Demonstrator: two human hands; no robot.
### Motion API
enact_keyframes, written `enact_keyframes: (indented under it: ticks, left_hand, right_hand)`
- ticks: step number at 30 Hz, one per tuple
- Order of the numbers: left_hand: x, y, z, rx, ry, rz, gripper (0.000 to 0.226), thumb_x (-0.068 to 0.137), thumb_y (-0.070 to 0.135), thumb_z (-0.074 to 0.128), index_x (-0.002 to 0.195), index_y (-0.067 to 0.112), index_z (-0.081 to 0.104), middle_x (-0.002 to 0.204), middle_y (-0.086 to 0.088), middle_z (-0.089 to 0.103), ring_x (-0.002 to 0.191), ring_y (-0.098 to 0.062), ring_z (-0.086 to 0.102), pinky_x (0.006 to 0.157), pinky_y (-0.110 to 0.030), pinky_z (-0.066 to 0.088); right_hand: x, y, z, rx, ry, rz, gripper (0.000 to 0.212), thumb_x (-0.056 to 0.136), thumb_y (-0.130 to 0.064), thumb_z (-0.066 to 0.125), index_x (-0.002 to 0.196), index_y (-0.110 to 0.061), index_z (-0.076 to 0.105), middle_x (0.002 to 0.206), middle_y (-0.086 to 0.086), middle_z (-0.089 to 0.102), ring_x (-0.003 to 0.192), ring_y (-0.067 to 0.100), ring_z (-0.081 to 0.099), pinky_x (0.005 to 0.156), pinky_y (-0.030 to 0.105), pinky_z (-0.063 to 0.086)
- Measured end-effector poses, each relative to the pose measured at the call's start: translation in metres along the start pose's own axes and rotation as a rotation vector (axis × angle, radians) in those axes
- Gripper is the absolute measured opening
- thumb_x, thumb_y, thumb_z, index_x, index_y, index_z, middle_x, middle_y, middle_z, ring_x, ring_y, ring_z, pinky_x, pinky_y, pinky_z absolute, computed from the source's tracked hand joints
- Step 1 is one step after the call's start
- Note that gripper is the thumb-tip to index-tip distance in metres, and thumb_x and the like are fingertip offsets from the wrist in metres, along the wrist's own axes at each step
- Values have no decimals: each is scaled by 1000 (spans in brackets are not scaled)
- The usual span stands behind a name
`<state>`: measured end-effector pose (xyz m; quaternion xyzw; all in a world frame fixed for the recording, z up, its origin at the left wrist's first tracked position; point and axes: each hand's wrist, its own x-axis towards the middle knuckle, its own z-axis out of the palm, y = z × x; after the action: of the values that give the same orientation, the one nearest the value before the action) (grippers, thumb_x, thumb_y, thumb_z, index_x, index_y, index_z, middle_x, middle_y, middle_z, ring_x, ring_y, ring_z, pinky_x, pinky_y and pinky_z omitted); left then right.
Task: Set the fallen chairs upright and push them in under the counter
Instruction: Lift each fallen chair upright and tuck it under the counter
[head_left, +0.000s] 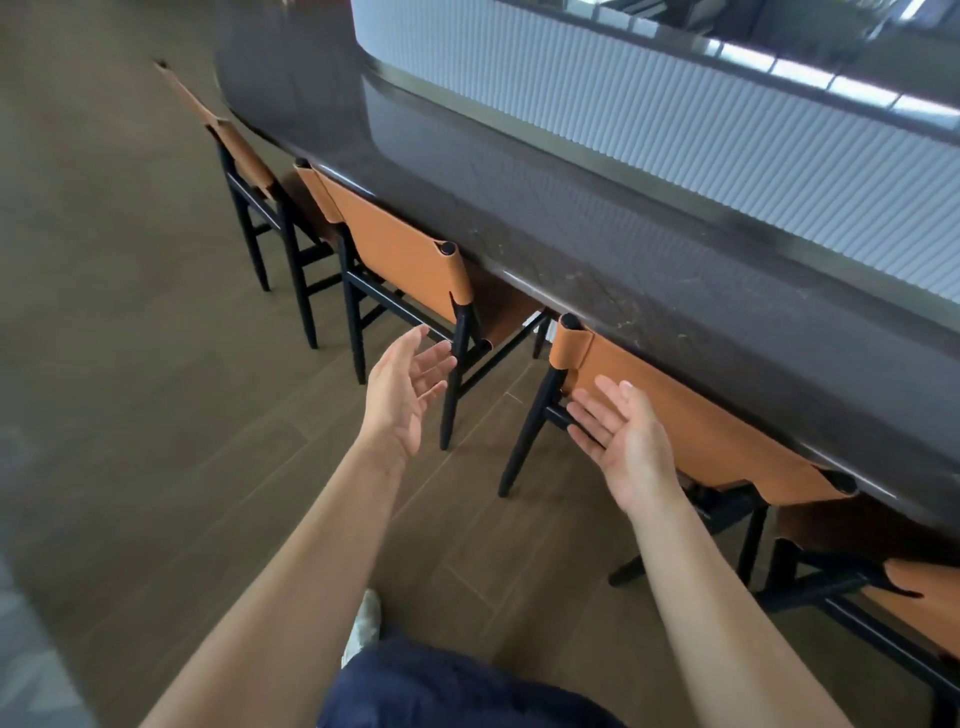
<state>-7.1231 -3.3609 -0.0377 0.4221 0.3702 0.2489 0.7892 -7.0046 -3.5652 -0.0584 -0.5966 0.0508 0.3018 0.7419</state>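
Far-left chair (244, 156): upright, seat under the counter (571, 223), back near the edge. It's blurred, so I can't confirm contact.

Middle chair (400, 254): upright and tucked in, tan back just beside the counter edge.

Left hand (408, 387): open, palm turned inward, fingers relaxed, holding nothing. It hangs over the gap between the middle chair and the right chair (717, 431), near the middle chair's rear post. No contact that I can see.

Right hand (621, 441): also open, fingers straight, nothing gripped. It sits in front of the right chair's leather back. Touching or just short of it, can't tell.

Right chair: upright, top of its back at the counter edge. Looks fully in.

Fourth chair (919, 603), near right corner: only partly in frame. I can't tell whether it's properly tucked in.

My read: this is the final seating of the right chair, with the task close to done.

How to do the push well:
- Put flat palms on the rigid posts or top rail, not the soft leather sling, which will give.
- Load both sides evenly so the chair doesn't yaw into the middle chair.
- Slide it straight, with all the legs flat on the wood floor (156, 322).
- Stop when the back meets the counter edge.
- Then check the fourth chair.
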Motion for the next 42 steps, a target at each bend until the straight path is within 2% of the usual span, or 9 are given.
enact_keyframes:
  ticks: [3, 8, 18, 27, 34, 36, 39, 40, 42]
  left_hand:
    - [22, 18, -30, 10, 4, -6, 24, 96, 34, 53, 115, 22, 61, 106, -4, 73, 102, -22, 69, 85, -35, 50]
    - [74, 65, -75, 42, 24, -19, 26, 97, 32, 52, 119, 20, 60, 108, -6, 73, 102, -23, 68, 93, -39, 50]
    - [164, 137, -131, 129, -14, -64, 26, 97, 32, 53, 117, 19, 60, 108, -6, 72, 104, -23, 67, 95, -40, 50]
    - [256, 165, -129, 160, -8, -127, 36, 97, 34, 53, 127, 14, 56, 112, -7, 70, 104, -22, 67, 97, -41, 49]
    - [346, 183, -92, 210, -38, -216, 18, 98, 35, 51, 103, 19, 57, 116, -9, 66, 108, -23, 62, 100, -43, 47]
    - [368, 188, -86, 220, -21, -240, 16, 98, 35, 51, 101, 20, 57, 117, -9, 65, 109, -24, 61, 101, -45, 46]
    - [400, 193, -80, 212, -2, -271, 18, 98, 35, 51, 103, 19, 57, 120, -10, 64, 109, -24, 60, 101, -45, 46]
    - [411, 194, -78, 207, 7, -292, 22, 98, 35, 51, 109, 17, 56, 121, -10, 63, 110, -25, 60, 101, -45, 46]
    - [427, 191, -74, 199, 17, -328, 38, 97, 35, 52, 128, 13, 50, 125, -11, 60, 113, -27, 59, 99, -46, 46]
  right_hand:
    - [14, 9, 42, 3, -15, 17, 34, 96, -41, 49, 121, -22, 60, 111, 5, 74, 102, 19, 71, 82, 35, 57]
    - [38, 28, 117, 26, 3, 44, 30, 98, -40, 49, 119, -22, 62, 108, 4, 74, 98, 19, 72, 80, 35, 57]
    - [82, 51, 242, 41, 18, 88, 44, 102, -40, 44, 136, -15, 53, 115, 6, 71, 105, 21, 69, 84, 35, 55]
    - [160, 38, 306, 96, 45, 140, 47, 101, -44, 42, 136, -14, 52, 114, 7, 71, 103, 23, 69, 83, 37, 56]
    - [244, 22, 343, 234, 67, 270, 46, 99, -44, 48, 129, -10, 55, 111, 13, 72, 103, 27, 68, 82, 39, 54]
    - [262, 19, 351, 287, 49, 324, 49, 99, -44, 48, 130, -7, 53, 114, 15, 70, 107, 28, 66, 86, 41, 52]
    - [286, 16, 361, 341, 33, 402, 55, 101, -45, 43, 137, -4, 47, 132, 17, 60, 127, 30, 53, 104, 44, 42]
    - [293, 14, 364, 360, 37, 430, 56, 101, -45, 41, 140, -5, 44, 138, 17, 54, 133, 30, 47, 108, 44, 37]
    - [301, 12, 367, 398, 56, 457, 57, 101, -44, 39, 145, -7, 38, 144, 19, 47, 138, 31, 40, 106, 45, 37]
